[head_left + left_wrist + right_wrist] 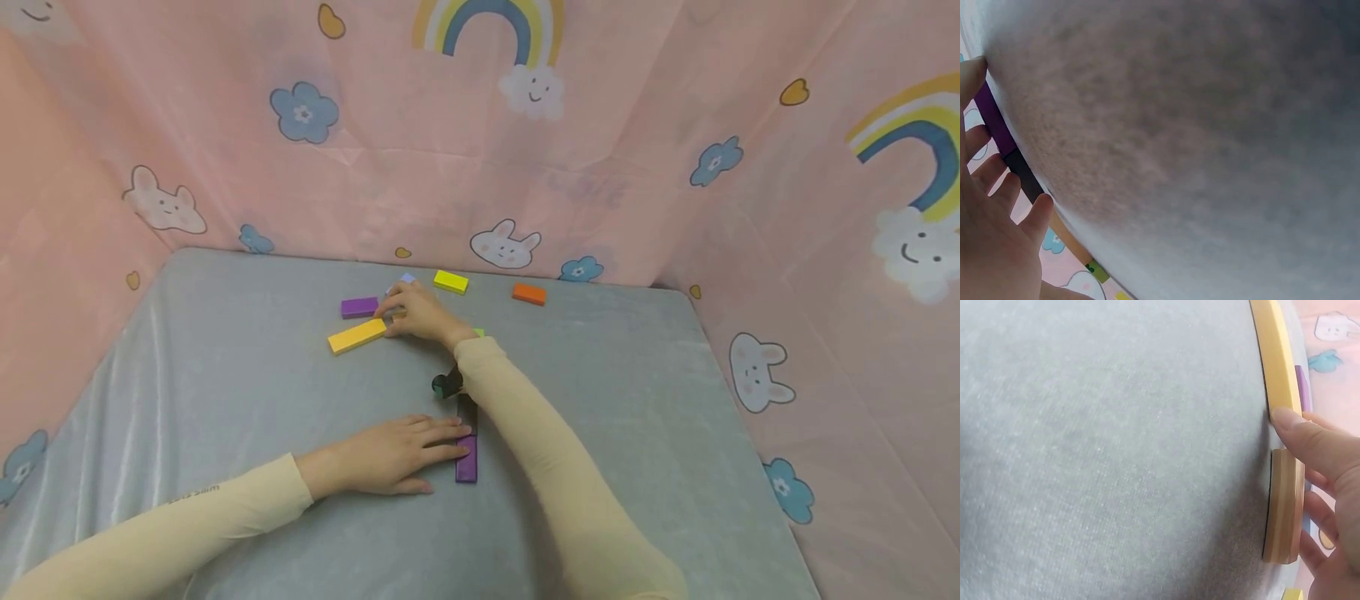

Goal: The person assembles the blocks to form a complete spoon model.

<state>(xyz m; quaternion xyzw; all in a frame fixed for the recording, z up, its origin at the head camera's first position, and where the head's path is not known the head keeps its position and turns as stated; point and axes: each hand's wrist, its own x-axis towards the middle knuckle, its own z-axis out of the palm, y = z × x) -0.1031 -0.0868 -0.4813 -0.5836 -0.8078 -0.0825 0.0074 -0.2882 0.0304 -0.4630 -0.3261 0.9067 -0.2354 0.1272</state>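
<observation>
Left hand [390,454], fingers spread, lies at the near purple block [467,460] and black block [468,414]; right hand [420,312] sets its thumb at the long block [352,337], pinch not discernible; open cloth [637,433] reaches its right edge; far purple block [358,307] makes two purple; orange block [528,294]: one, near the far edge.

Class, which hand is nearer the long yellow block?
The right hand, its thumb touching the long yellow block; the left hand lies apart, nearer the person, fingers at a purple block.

Purple block [467,468] apparently against black block [467,408]
</observation>
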